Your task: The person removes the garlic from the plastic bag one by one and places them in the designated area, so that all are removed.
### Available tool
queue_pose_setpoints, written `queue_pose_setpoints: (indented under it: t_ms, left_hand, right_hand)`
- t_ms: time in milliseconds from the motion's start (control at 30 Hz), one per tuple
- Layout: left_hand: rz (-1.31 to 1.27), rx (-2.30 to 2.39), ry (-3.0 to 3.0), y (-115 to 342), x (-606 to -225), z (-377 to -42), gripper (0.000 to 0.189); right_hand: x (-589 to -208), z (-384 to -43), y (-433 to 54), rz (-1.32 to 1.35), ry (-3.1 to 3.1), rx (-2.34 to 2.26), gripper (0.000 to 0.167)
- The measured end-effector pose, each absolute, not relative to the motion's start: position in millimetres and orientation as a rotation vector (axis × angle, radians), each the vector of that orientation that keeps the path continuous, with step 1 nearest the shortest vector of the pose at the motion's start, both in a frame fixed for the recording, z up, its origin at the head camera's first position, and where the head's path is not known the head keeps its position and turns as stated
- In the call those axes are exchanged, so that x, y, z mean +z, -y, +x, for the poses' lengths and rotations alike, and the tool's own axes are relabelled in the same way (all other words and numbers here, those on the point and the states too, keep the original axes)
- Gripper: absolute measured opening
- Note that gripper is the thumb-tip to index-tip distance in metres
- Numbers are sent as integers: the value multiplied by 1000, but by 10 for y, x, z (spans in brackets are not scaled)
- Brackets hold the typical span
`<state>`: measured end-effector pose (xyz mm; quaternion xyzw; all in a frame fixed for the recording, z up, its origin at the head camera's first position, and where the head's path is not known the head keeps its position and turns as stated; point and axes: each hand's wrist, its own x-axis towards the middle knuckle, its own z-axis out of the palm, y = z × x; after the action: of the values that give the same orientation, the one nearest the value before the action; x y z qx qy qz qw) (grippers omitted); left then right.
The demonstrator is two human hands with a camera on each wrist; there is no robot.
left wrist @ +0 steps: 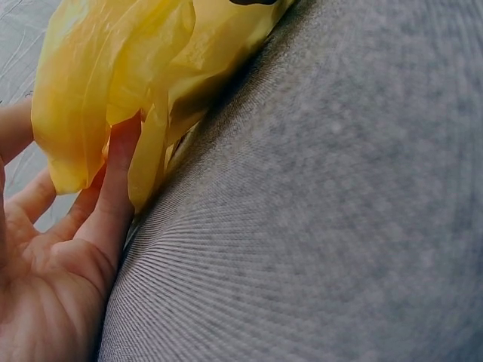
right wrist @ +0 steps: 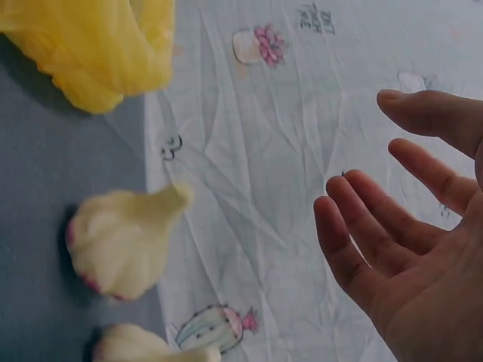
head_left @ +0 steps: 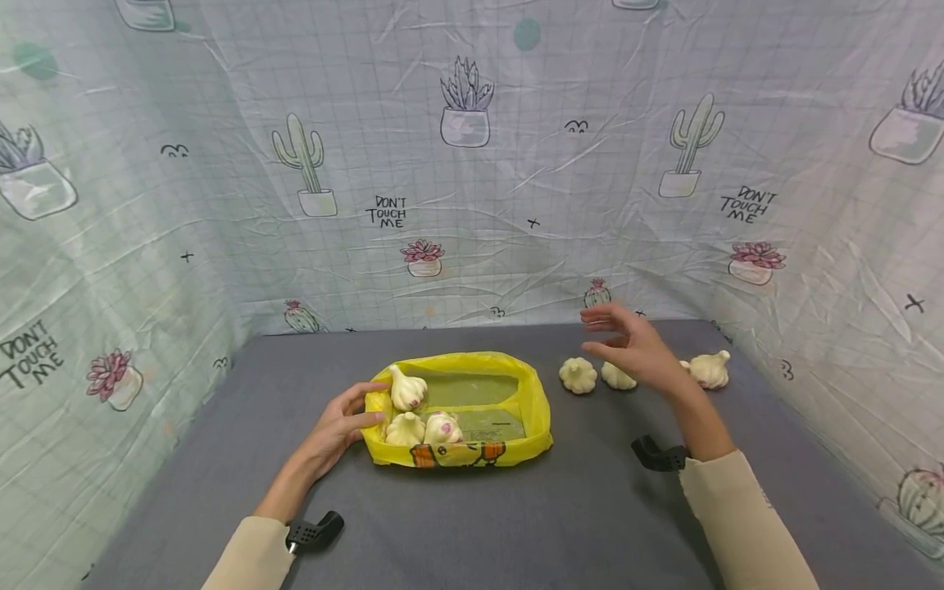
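A low yellow plastic bag (head_left: 537, 410), its mouth spread wide in a tray shape, lies on the grey cloth with three garlic bulbs at its left end. One garlic bulb (head_left: 408, 388) leans at the back, with two nearer the front side. My left hand (head_left: 332, 430) holds the bag's left end; in the left wrist view, yellow plastic (left wrist: 90, 98) passes between its fingers. Raised above the loose bulbs on the right, my right hand (head_left: 630, 348) has its fingers spread and loosely bent, with nothing in them. A loose bulb (right wrist: 121, 241) shows below it in the right wrist view.
To the right of the bag, several loose garlic bulbs stand in a row, among them a left one (head_left: 578, 375) and a far right one (head_left: 710, 370). A patterned cloth backdrop (head_left: 472, 188) rises behind and on both sides of the grey table (head_left: 472, 524).
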<state>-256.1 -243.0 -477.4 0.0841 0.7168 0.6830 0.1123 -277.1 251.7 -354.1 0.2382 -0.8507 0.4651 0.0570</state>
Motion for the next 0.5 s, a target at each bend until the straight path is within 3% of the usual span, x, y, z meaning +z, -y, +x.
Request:
queue_pose_setpoints:
  t_ms: [500]
  left_hand:
    - [261, 2037, -2086, 2436, -4760, -2547, 59]
  right_hand:
    - [-3427, -2728, -1918, 1010, 2632, 1365, 51]
